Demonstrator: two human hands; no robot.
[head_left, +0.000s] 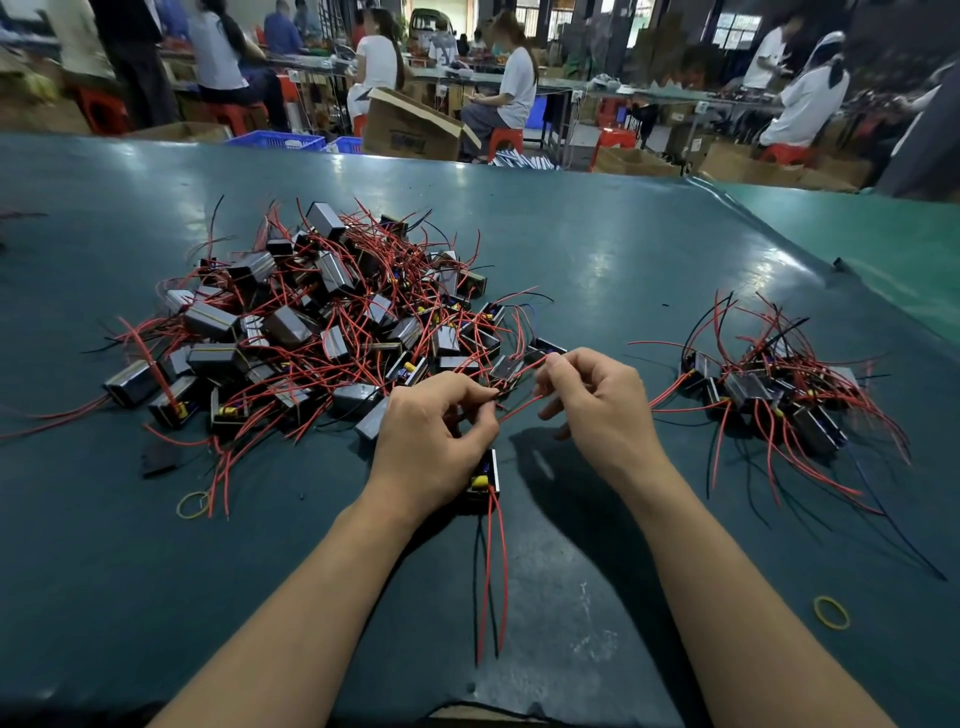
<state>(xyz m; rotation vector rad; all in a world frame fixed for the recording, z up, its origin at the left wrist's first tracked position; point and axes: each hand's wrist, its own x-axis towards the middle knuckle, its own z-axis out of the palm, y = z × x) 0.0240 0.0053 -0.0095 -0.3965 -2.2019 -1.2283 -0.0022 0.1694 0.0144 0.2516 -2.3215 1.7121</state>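
My left hand (434, 441) grips a small black module (484, 480) with a yellow part inside; red and black wires (491, 571) trail from it toward me. My right hand (597, 400) pinches a red wire (524, 402) that runs between both hands. A big heap of the same black modules with red wires (311, 322) lies just beyond and left of my left hand. A smaller heap of modules (779, 389) sits to the right of my right hand.
All of it lies on a dark green table (597, 249). Yellow rubber bands lie at the left (192, 505) and at the right (831, 612). Beyond the far edge, people sit at benches among cardboard boxes (410, 127).
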